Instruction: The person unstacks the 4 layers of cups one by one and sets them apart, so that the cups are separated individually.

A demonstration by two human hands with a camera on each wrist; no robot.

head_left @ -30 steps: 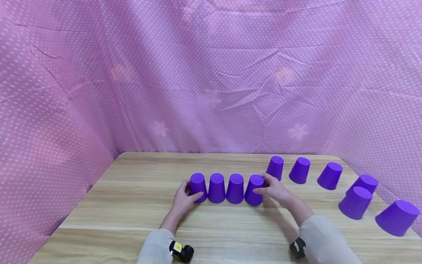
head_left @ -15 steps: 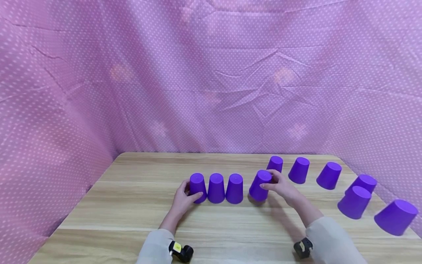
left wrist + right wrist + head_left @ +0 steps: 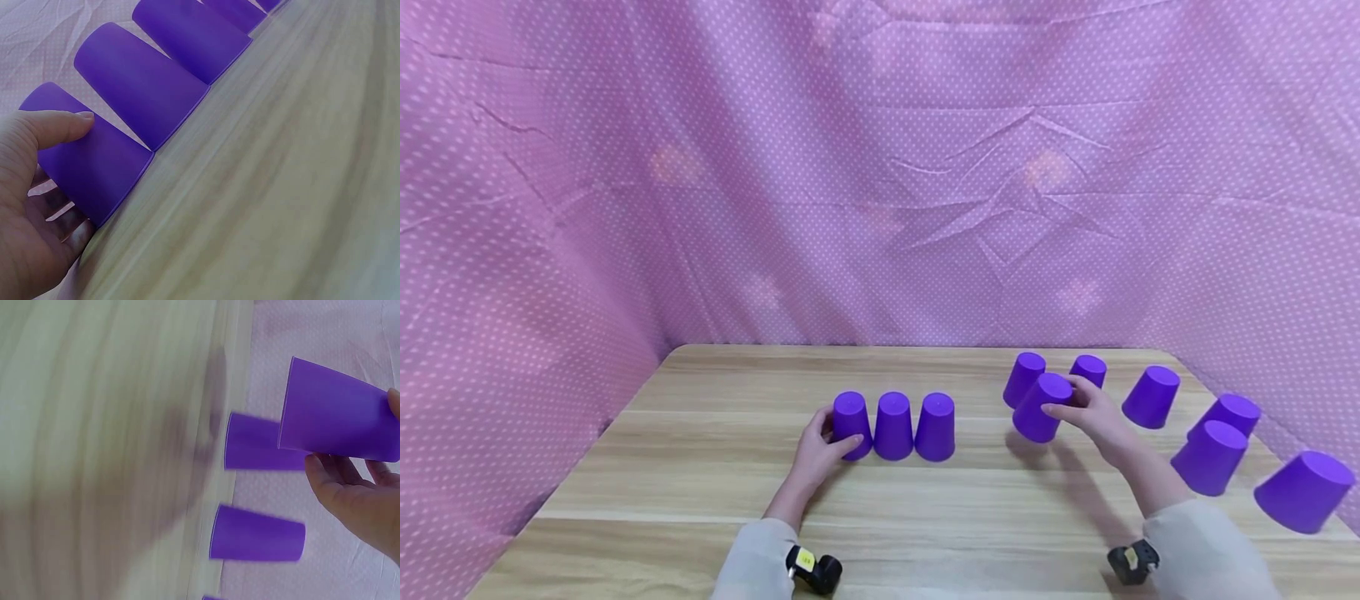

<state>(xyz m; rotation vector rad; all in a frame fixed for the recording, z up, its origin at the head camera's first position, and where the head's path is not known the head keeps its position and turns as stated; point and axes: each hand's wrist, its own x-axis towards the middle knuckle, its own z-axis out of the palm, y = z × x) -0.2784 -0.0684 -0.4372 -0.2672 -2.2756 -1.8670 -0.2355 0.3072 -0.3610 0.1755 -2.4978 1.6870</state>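
Three purple plastic cups stand upside down in a row near the table's middle. Around the leftmost cup my left hand curls, its thumb on the near side and fingers on the far side; this cup stands on the table. Beside it are the middle cup and the right cup of the row. Farther right, my right hand grips another upside-down purple cup between thumb and fingers. In the right wrist view this held cup is off the table, its shadow below.
More upside-down purple cups curve along the right side: a back cup, one partly behind my right hand, a third, and several nearer the right edge, including a front cup. The wooden table meets a pink dotted curtain.
My right hand has lifted the fourth cup off the right end of the row and carried it right and away from me. My left hand stays on the leftmost cup.
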